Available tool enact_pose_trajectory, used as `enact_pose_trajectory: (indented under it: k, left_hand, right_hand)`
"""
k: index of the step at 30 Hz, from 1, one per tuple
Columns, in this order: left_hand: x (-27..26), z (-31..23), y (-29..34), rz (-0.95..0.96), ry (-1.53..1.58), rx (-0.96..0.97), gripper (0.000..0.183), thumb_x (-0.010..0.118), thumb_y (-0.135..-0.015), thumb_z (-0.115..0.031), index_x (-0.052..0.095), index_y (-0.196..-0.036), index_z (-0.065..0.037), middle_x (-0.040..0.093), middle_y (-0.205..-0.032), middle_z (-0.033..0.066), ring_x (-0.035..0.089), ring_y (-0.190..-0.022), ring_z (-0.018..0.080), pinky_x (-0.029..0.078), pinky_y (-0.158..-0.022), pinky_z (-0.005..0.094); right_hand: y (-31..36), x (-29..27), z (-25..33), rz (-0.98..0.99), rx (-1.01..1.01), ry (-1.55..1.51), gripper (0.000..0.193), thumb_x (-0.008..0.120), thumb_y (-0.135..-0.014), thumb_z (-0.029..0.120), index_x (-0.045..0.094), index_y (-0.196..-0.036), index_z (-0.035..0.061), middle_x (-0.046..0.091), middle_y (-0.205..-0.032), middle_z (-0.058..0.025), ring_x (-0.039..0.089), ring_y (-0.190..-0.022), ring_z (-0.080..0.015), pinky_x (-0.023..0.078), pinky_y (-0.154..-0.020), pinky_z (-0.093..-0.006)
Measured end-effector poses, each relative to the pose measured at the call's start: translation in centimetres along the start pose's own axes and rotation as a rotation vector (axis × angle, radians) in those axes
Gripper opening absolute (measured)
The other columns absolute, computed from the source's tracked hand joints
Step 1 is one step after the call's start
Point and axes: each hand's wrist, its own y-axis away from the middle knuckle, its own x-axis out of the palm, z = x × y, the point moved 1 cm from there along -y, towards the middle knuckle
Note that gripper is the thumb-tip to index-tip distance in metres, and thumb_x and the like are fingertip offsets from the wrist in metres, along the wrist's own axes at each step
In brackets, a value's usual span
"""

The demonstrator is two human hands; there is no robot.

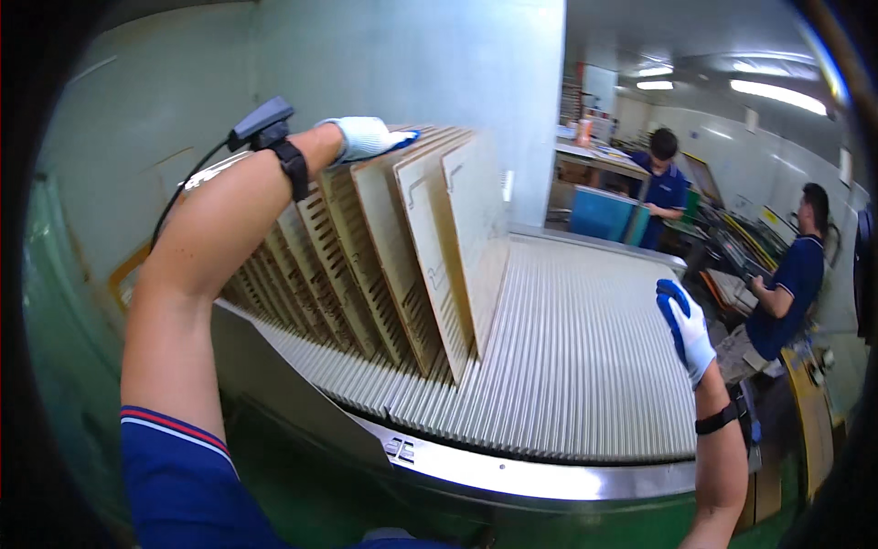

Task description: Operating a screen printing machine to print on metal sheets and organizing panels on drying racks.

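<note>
My left hand (368,139), in a white glove with blue palm coating, lies on the top edges of a row of upright panels (375,238). Its fingers stretch out over the edges; their undersides are hidden. The flat, pale panels have thin brown edges and slotted cut-outs. They lean side by side in the grooves of a ribbed metal rack bed (585,348). The rightmost panel (477,229) stands slightly apart at its bottom. My right hand (686,325), gloved alike, hovers over the rack's right end with bent fingers and nothing seen in them.
A metal rail (549,476) runs along the rack's near side. Behind rises a pale wall (412,55). At the right, one person (663,188) stands by a blue panel (599,215) and another (791,284) near stacked frames. A device with a cable (265,123) is strapped to my left forearm.
</note>
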Motion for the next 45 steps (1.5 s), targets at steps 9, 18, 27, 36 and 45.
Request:
enact_pose_trajectory:
  k: [9, 18, 27, 36, 45]
  left_hand:
    - [-0.8, -5.5, 2.4, -0.032, 0.041, -0.100, 0.087, 0.041, -0.084, -0.076, 0.066, -0.109, 0.003, 0.065, -0.111, 0.0234, 0.060, -0.102, 0.0378, 0.045, -0.092, 0.0422]
    - [3.5, -2.4, 8.2, 0.204, 1.153, -0.133, 0.068, 0.066, -0.086, -0.052, 0.050, -0.136, -0.010, 0.053, -0.133, 0.0090, 0.052, -0.116, 0.0200, 0.046, -0.097, 0.0372]
    - [10.7, -5.3, 9.1, -0.318, 0.444, -0.199, 0.051, 0.067, -0.082, -0.049, 0.067, -0.092, 0.001, 0.066, -0.072, 0.0151, 0.065, -0.071, 0.0284, 0.052, -0.071, 0.0378]
    - [5.7, -15.4, 8.7, -0.688, 1.076, 0.165, 0.028, 0.060, -0.083, -0.016, 0.063, -0.101, 0.005, 0.060, -0.067, 0.0080, 0.055, -0.061, 0.0085, 0.048, -0.057, 0.0280]
    - [3.1, -15.5, 13.0, -0.862, 1.220, 0.382, 0.011, 0.069, -0.082, -0.006, 0.070, -0.092, -0.002, 0.069, -0.083, 0.0099, 0.066, -0.070, 0.0187, 0.054, -0.069, 0.0270]
  right_hand:
    - [-22.5, 16.5, 4.6, 0.260, -0.372, -0.113, 0.057, 0.054, -0.096, 0.043, 0.049, -0.133, -0.0005, 0.057, -0.129, -0.0149, 0.053, -0.118, -0.0230, 0.038, -0.102, -0.0315]
    - [-31.2, 31.7, 15.5, 0.300, -1.002, 0.059, 0.036, 0.041, -0.100, 0.029, 0.057, -0.124, 0.0067, 0.061, -0.120, -0.0167, 0.055, -0.112, -0.0344, 0.041, -0.099, -0.0392]
    - [-32.3, 33.4, 15.3, 0.231, -0.627, -0.021, 0.054, 0.046, -0.096, 0.045, 0.065, -0.083, -0.0034, 0.060, -0.079, -0.0267, 0.054, -0.072, -0.0421, 0.044, -0.071, -0.0438]
    - [-34.3, 21.4, 11.5, -0.220, -1.146, -0.225, 0.028, 0.055, -0.093, 0.019, 0.061, -0.108, -0.0035, 0.064, -0.078, -0.0126, 0.062, -0.066, -0.0219, 0.049, -0.064, -0.0339]
    - [-29.3, 8.0, 20.2, -0.532, -1.285, 0.464, 0.043, 0.056, -0.087, 0.008, 0.055, -0.130, 0.0083, 0.066, -0.092, -0.0237, 0.065, -0.081, -0.0364, 0.051, -0.074, -0.0432]
